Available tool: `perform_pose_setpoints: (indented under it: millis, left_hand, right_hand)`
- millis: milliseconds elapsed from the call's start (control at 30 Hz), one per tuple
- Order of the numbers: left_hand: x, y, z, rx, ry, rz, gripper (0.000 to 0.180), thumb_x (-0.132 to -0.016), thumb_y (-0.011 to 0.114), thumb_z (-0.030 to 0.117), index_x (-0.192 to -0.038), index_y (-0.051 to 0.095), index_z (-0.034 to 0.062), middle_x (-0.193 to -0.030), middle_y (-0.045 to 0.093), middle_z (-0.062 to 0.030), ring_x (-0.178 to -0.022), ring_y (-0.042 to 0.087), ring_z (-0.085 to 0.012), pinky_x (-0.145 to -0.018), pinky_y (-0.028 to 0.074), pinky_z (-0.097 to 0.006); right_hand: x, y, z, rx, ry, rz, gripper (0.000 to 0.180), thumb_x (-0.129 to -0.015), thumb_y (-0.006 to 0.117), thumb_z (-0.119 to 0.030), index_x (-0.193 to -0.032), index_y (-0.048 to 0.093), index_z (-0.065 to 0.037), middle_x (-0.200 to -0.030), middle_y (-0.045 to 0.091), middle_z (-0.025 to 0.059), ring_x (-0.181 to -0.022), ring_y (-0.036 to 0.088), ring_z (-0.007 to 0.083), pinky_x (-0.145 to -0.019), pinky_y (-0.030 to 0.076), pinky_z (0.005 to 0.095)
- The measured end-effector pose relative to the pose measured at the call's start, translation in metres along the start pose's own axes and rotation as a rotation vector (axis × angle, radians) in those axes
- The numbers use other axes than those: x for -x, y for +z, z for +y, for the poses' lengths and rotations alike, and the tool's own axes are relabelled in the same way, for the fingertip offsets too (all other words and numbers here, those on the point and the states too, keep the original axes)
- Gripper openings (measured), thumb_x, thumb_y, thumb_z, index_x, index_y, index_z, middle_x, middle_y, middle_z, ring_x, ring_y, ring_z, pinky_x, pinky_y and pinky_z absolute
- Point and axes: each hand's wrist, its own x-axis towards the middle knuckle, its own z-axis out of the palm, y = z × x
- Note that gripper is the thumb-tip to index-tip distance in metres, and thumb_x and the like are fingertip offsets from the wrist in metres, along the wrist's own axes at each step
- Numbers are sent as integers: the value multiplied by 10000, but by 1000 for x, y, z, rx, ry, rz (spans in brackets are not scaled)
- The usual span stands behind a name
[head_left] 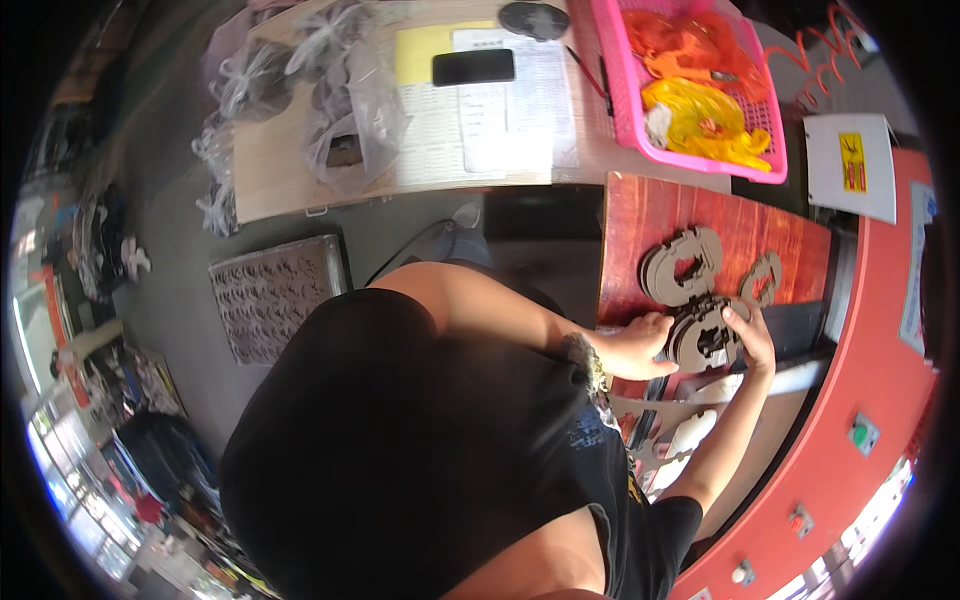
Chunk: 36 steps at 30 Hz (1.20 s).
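A stack of flat grey-brown ring-shaped pieces (692,352), with notched edges and cut-out centres, is held at the right side of the head view. My left hand (640,348) grips its near-left edge with the fingers closed. My right hand (750,338) wraps round the opposite edge, thumb on the top face. Just beyond it, a second stack of similar pieces (668,280) lies on a reddish wooden board (640,215). Beside that stack rests a looser curved piece (763,283). The undersides of the held pieces are hidden.
A pink basket (640,140) holds orange and yellow plastic bags. On the wooden table (270,180) lie papers (430,150), a black phone (473,67) and tied clear bags (355,110). A red machine panel (860,360) with buttons borders the right; a perforated tray (270,300) stands at left.
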Motion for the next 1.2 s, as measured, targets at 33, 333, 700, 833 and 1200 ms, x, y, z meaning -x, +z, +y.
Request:
perform_pose_setpoints:
  millis: [33, 333, 700, 833, 1200]
  left_hand:
    - [1, 1, 3, 25, -28, 25, 822, -856, 686, 320, -1390, 261, -137, -1378, 347, -351, -1297, 370, -478, -1096, 330, -476]
    - [-3, 2, 13, 121, -133, 114, 894, -826, 729, 332, -1425, 226, -101, -1386, 341, -314, -1306, 392, -390, -1096, 352, -436]
    - [14, -23, 14, 328, 30, 89, 746, -677, 867, 225, -1265, 484, -27, -1078, 632, -158, -1003, 634, -249, -893, 522, -370]
    - [30, -73, 42, 31, 383, 86, 703, -668, 879, 165, -1265, 547, -1, -1187, 614, -120, -1130, 576, -196, -961, 490, -361]
    - [26, -93, 15, -425, 573, 46, 857, -704, 786, 106, -1417, 330, -27, -1345, 402, -216, -1251, 424, -355, -1056, 367, -423]
  right_hand:
    - [-1, 0, 1, 16, 28, 28, 876, -715, 852, -450, -1325, 498, 71, -1258, 567, 192, -1183, 528, 247, -1042, 384, 366]
    - [28, 18, 18, -272, -245, -7, 628, -736, 846, -348, -1178, 563, -5, -1063, 629, 54, -1006, 576, 160, -927, 435, 295]
    - [97, 70, 0, -313, -386, 222, 628, -722, 832, -273, -1225, 550, -26, -1106, 628, 88, -1059, 581, 202, -964, 448, 348]
    - [118, 102, 0, -528, -481, 136, 875, -621, 915, -247, -1331, 445, -45, -1264, 535, 83, -1198, 510, 204, -1038, 398, 343]
    - [112, 162, 5, -27, -637, 411, 906, -761, 782, -103, -1487, 246, -29, -1458, 337, 195, -1366, 366, 318, -1110, 347, 412]
